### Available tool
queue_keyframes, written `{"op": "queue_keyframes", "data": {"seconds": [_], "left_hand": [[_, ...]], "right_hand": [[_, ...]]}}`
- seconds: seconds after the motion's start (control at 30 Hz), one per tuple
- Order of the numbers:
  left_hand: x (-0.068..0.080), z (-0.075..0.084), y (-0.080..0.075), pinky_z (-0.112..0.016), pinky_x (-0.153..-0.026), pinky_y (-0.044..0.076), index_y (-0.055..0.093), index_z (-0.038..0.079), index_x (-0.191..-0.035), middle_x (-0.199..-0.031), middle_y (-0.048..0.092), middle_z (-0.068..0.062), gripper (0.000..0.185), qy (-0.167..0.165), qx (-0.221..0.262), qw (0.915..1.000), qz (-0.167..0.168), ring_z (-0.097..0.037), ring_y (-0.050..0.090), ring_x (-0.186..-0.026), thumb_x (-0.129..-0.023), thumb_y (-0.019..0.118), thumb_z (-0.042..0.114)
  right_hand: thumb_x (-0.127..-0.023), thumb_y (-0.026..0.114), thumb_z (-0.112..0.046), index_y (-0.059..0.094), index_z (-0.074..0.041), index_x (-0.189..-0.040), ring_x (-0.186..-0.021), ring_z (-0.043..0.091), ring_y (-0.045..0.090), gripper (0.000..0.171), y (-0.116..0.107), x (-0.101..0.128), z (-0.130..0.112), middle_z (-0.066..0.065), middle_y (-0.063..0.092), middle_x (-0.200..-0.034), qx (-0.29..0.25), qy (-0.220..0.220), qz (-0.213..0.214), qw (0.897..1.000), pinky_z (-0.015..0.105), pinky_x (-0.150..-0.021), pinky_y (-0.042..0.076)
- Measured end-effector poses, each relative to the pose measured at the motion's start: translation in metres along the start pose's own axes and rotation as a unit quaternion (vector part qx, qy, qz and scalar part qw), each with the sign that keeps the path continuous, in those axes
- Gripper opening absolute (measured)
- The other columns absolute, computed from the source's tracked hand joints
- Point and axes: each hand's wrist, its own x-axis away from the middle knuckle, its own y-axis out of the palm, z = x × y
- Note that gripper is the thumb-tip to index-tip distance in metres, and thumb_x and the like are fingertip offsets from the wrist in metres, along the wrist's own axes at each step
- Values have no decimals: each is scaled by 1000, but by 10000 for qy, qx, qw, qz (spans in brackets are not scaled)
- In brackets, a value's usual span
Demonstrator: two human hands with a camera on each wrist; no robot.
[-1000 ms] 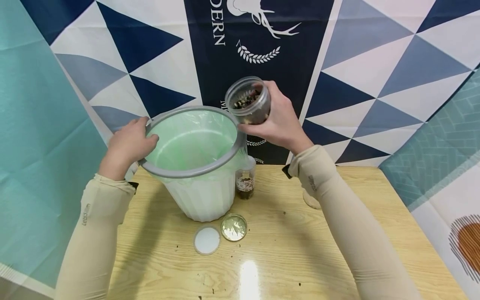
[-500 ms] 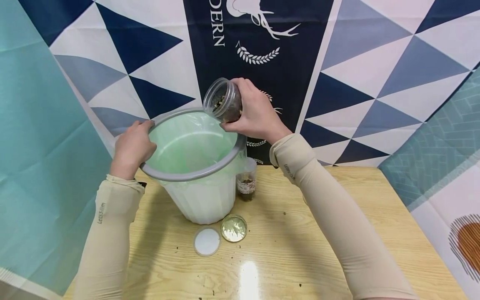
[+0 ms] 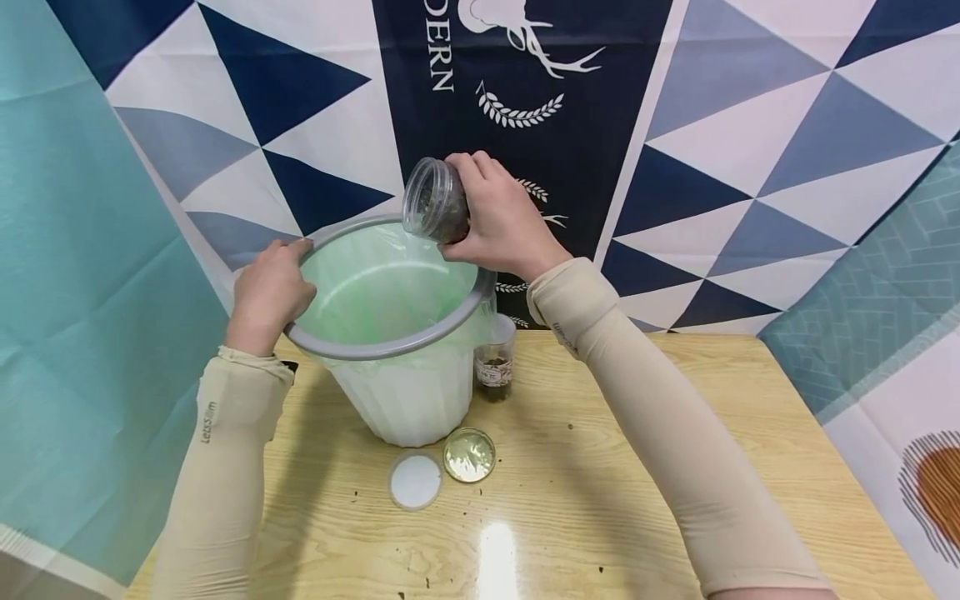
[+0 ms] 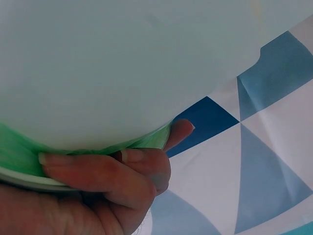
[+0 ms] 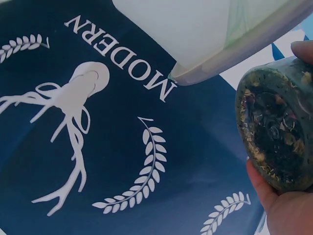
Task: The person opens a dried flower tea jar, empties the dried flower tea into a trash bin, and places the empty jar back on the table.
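Clear jar (image 3: 435, 200) gripped in right hand (image 3: 498, 221), tipped over bin (image 3: 390, 333), left hand (image 3: 268, 287) clutching bin rim

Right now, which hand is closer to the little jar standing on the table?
Right. The right hand is above the small jar; the left hand grips the bin's far rim.

Makeshift recording booth; patterned cloth backdrop (image 3: 750, 125) behind wooden table (image 3: 600, 467).

both arms wear snug beige sleeves reaching to the wrists: left sleeve (image 3: 217, 467), right sleeve (image 3: 660, 417). small grey lettering marks each; both hands are bare.
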Motion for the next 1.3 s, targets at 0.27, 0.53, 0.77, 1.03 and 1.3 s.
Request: {"op": "queue_keyframes", "data": {"seconds": [0.27, 0.53, 0.77, 1.03, 1.3], "left_hand": [[0, 3, 0, -63, -85, 50, 45, 3, -155, -143, 50, -33, 69, -107, -7, 9999, 47, -49, 55, -109, -86, 51, -1], [2, 1, 1, -64, -84, 50, 46, 2, -154, -141, 50, -33, 68, -106, 35, 9999, 109, -49, 55, -106, -86, 52, -2], [2, 2, 2, -63, -82, 51, 47, 2, -154, -140, 51, -34, 68, -85, 48, 9998, 148, -49, 55, -104, -86, 53, -2], [2, 2, 2, -62, -81, 52, 47, 1, -153, -140, 52, -34, 67, -75, 56, 9998, 172, -48, 55, -104, -86, 55, -2], [2, 3, 2, -61, -79, 52, 46, 1, -154, -139, 51, -34, 68, -68, 31, 9998, 157, -48, 55, -103, -86, 54, -2]], "right_hand": [[-69, 85, -24, 47, -4, -146, -114, 34, 54, 88, 5, -9, -4, 15, 57, -127, 729, -325, 32, 9968, 45, -106, 45], [-70, 84, -20, 49, -1, -142, -108, 36, 54, 82, 8, -14, -3, 18, 57, -122, 1427, -874, 183, 9857, 46, -104, 46], [-72, 84, -20, 51, 1, -137, -109, 36, 57, 76, 7, -16, -4, 18, 58, -119, 1968, -1198, 301, 9726, 46, -109, 47], [-73, 83, -19, 52, 0, -136, -110, 37, 56, 73, 7, -17, -3, 19, 58, -119, 2170, -1306, 371, 9667, 46, -109, 46], [-76, 75, -10, 53, 1, -136, -112, 38, 56, 65, 4, -18, -4, 21, 59, -121, 2581, -1515, 377, 9534, 46, -110, 44]]}}
